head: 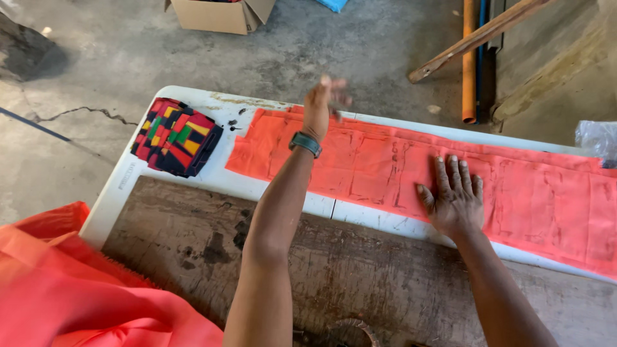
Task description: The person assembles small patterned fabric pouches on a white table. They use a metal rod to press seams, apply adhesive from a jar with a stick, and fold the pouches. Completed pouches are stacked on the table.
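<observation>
Even, soft daylight fills the scene, bright without harsh glare. Shadows are faint; a dark patch lies on the concrete floor (38,58) at upper left. The raised left hand (321,106) is smeared by motion blur, while the right hand (455,199) and desk (128,173) stay sharp.

orange cloth strip (411,170) with dark pencil-like markings; at nine o'clock, folded fabric stack (177,137) patterned black, red, yellow, green; white table (125,183).
</observation>
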